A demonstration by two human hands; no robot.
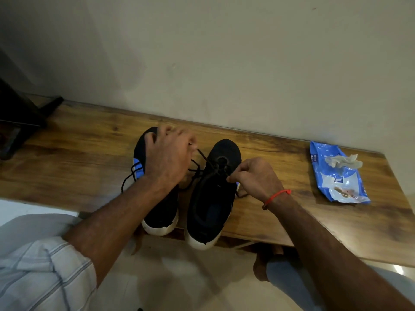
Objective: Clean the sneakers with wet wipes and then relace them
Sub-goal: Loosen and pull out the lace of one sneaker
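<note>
Two black sneakers with white soles stand side by side on a wooden bench (85, 140), toes toward the wall. My left hand (168, 158) hovers over the left sneaker (161, 209) and pinches one end of a black lace (202, 157). My right hand (256, 178) pinches the other end of that lace at the right side of the right sneaker (213, 198). The lace crosses through the right sneaker's eyelets. A loose lace hangs off the left sneaker's left side.
A blue pack of wet wipes (336, 178) lies at the bench's right end with a crumpled used wipe (343, 161) on it. A dark object (20, 117) stands at the far left. The wall runs close behind the bench. My knees sit below the front edge.
</note>
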